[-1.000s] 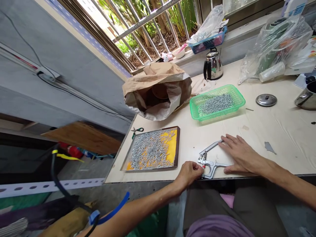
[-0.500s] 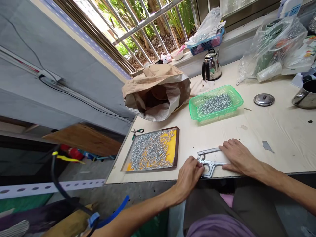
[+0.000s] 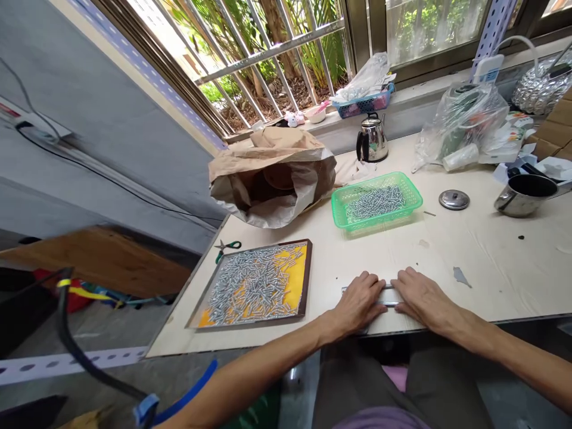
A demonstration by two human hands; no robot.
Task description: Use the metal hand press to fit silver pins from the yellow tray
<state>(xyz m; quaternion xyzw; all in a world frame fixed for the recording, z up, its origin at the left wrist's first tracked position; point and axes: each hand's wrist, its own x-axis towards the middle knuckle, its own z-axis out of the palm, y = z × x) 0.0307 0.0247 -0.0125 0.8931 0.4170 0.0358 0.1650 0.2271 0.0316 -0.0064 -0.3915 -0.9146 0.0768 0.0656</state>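
My left hand point(image 3: 358, 302) is closed over the left part of a silver metal hand tool point(image 3: 390, 296) at the table's front edge, hiding most of it. Against the tool's right end rests my right hand point(image 3: 422, 298), its fingers curled round it. Left of my hands lies a shallow tray point(image 3: 308, 280) with a brown rim and a yellow base, covered with small metal screw-like pieces point(image 3: 254, 283). Farther back, a green plastic basket point(image 3: 376, 225) holds more such pieces.
Behind the tray stands an open brown paper bag point(image 3: 272, 155). Green-handled scissors point(image 3: 227, 245) lie beside it. A kettle point(image 3: 373, 140), a metal lid point(image 3: 454, 199), a steel pot point(image 3: 521, 196) and a plastic bag point(image 3: 465, 125) stand toward the back right.
My left hand has moved from the tool's left end onto its body, nearer my right hand, and now covers its handle. The camera view has shifted right.
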